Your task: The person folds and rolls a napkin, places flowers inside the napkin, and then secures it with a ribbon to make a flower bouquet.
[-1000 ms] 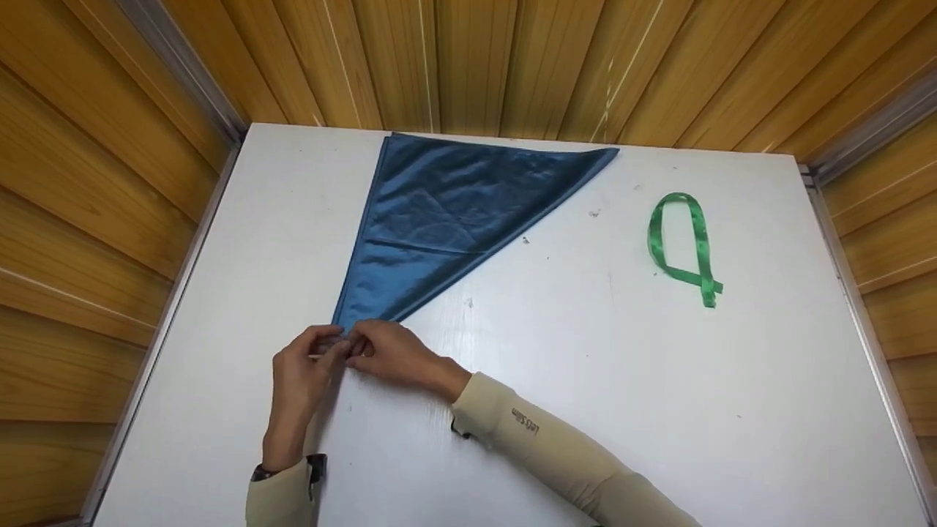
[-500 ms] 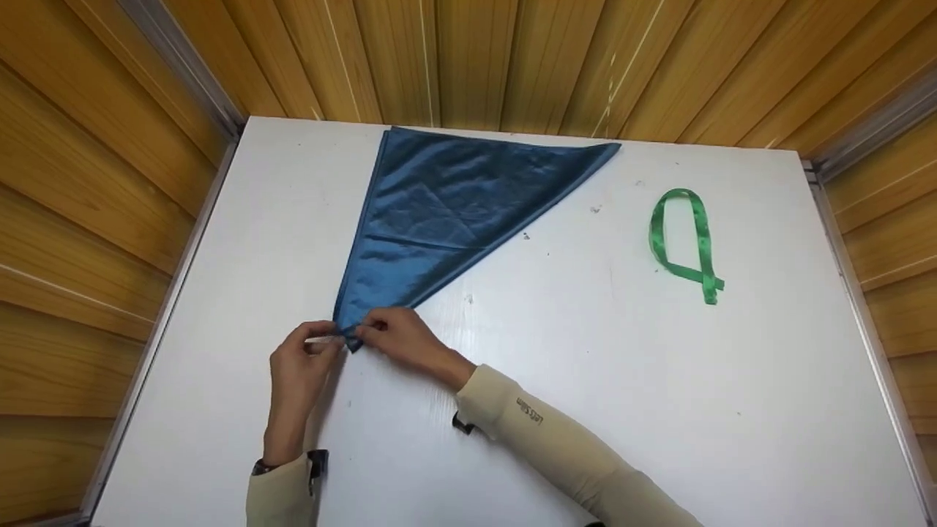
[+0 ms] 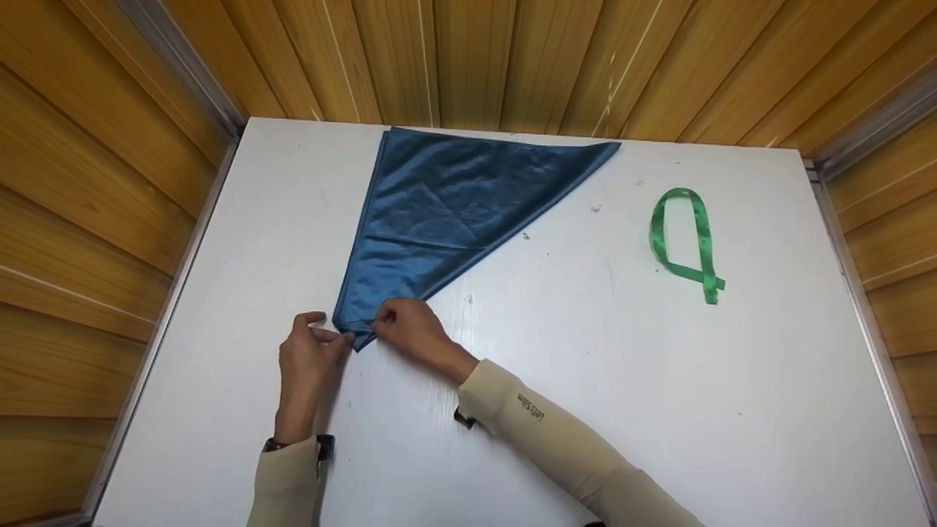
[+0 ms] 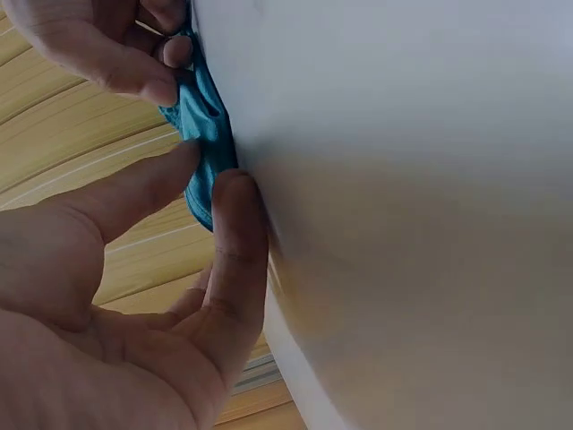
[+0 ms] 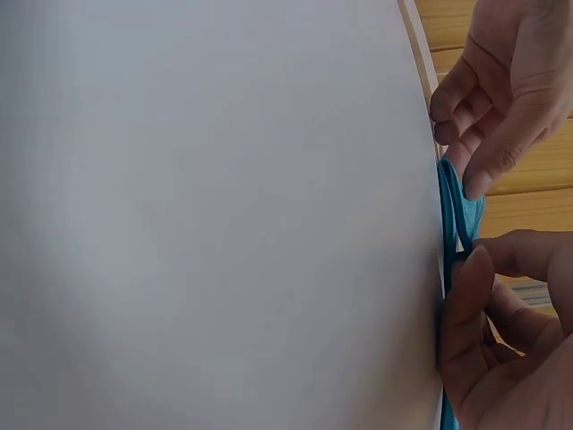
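Note:
A shiny blue cloth (image 3: 424,212), folded into a triangle, lies on the white table with its near corner turned up in a small fold. My left hand (image 3: 311,362) is at the left of that corner. In the left wrist view its thumb (image 4: 161,179) lies on the blue fabric (image 4: 210,116), with the index finger at the table side of it. To the right, my right hand (image 3: 417,333) pinches the folded strip between thumb and fingers. The right wrist view shows the doubled layers of cloth (image 5: 458,210) between both hands.
A green ribbon (image 3: 700,234) lies in a loop on the right side of the white table (image 3: 622,402). Wood-plank walls (image 3: 468,66) stand behind the table and along both sides.
My right hand has slid a little right along the near edge of the cloth. The near corner now shows folded, and my left fingers have spread and shifted slightly right.

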A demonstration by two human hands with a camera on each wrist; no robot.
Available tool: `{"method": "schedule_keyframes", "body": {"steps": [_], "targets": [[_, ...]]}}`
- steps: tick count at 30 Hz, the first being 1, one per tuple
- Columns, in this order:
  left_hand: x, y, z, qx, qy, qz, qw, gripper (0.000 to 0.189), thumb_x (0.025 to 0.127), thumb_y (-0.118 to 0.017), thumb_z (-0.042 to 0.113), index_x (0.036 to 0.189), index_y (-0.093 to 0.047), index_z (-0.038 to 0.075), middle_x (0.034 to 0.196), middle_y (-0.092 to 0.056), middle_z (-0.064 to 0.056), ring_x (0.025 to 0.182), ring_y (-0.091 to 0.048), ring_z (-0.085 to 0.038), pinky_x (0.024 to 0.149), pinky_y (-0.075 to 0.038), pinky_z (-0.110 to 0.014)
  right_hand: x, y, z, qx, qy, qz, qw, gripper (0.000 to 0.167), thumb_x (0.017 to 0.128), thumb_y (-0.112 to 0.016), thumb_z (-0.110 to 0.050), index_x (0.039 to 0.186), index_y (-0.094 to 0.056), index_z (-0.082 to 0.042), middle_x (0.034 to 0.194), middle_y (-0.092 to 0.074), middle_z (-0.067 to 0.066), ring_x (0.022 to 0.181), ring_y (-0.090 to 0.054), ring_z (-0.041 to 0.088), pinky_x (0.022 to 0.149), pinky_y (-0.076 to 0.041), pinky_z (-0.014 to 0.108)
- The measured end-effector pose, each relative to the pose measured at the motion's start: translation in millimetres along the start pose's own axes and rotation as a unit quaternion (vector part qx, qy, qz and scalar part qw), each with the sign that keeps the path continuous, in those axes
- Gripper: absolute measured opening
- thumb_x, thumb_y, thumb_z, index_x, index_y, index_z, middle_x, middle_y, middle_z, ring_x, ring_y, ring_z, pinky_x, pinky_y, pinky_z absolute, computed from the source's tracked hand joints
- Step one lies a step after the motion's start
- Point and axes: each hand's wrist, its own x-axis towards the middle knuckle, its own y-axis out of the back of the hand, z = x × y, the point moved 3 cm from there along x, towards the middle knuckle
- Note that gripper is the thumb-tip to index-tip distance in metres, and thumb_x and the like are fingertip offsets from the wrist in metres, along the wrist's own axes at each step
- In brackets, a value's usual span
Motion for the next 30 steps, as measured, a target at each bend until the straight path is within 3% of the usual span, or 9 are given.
{"method": "schedule_keyframes", "body": {"steps": [9, 11, 14, 19, 25, 30], "targets": [[5.1, -6.5, 5.8, 0.009, 0.014, -0.017, 0.9997, 0.056, 0.092, -0.082, 0.013, 0.135, -0.055, -0.011, 0.091, -0.076, -0.018, 0.080, -0.070, -0.030, 0.065, -0.048, -0.033, -2.2, 4, 3, 0.059, -0.039, -0.005, 0.9975, 0.003, 0.092, -0.066, -0.001, 0.090, -0.068, -0.003, 0.064, -0.063, -0.005, 0.047, -0.058, 0.003, 0.048, -0.049, 0.021], [6.0, -8.5, 7.4, 0.020, 0.016, -0.024, 0.9994, 0.053, 0.092, -0.082, 0.015, 0.132, -0.057, -0.010, 0.090, -0.075, -0.018, 0.078, -0.070, -0.030, 0.064, -0.049, -0.034, -3.8, 5, 2, 0.040, -0.033, 0.003, 0.9987, 0.004, 0.091, -0.068, 0.001, 0.090, -0.066, -0.003, 0.066, -0.063, -0.003, 0.051, -0.058, 0.005, 0.051, -0.049, 0.022], [7.0, -10.7, 9.0, 0.043, 0.010, -0.027, 0.9987, 0.044, 0.091, -0.083, 0.017, 0.121, -0.063, -0.009, 0.089, -0.074, -0.019, 0.078, -0.069, -0.031, 0.064, -0.049, -0.036, -5.9, 6, -2, -0.032, -0.013, 0.026, 0.9991, 0.013, 0.091, -0.073, 0.000, 0.094, -0.062, -0.007, 0.075, -0.065, 0.000, 0.062, -0.059, 0.010, 0.058, -0.049, 0.026], [6.5, -10.6, 10.4, 0.059, 0.010, -0.025, 0.9979, 0.028, 0.089, -0.084, 0.021, 0.095, -0.073, -0.004, 0.085, -0.073, -0.016, 0.077, -0.068, -0.031, 0.062, -0.047, -0.037, -8.7, 8, -7, -0.125, 0.019, 0.056, 0.9904, 0.016, 0.091, -0.077, -0.003, 0.100, -0.064, -0.008, 0.093, -0.066, 0.004, 0.079, -0.064, 0.019, 0.067, -0.053, 0.036], [5.7, -9.8, 10.9, 0.049, 0.011, -0.035, 0.9982, 0.022, 0.091, -0.079, 0.021, 0.089, -0.074, 0.000, 0.080, -0.070, -0.010, 0.074, -0.065, -0.027, 0.059, -0.045, -0.035, -9.8, 9, -6, -0.157, 0.031, 0.053, 0.9856, 0.005, 0.097, -0.075, -0.010, 0.100, -0.074, -0.006, 0.096, -0.067, 0.006, 0.085, -0.067, 0.021, 0.073, -0.056, 0.037], [5.3, -11.0, 9.6, -0.004, 0.016, -0.044, 0.9989, 0.016, 0.089, -0.075, 0.016, 0.092, -0.071, 0.001, 0.078, -0.069, -0.008, 0.069, -0.062, -0.021, 0.058, -0.046, -0.030, -8.6, 10, -4, -0.148, 0.024, 0.051, 0.9873, 0.008, 0.098, -0.074, -0.011, 0.104, -0.072, -0.005, 0.097, -0.068, 0.006, 0.086, -0.068, 0.021, 0.074, -0.056, 0.036]]}}
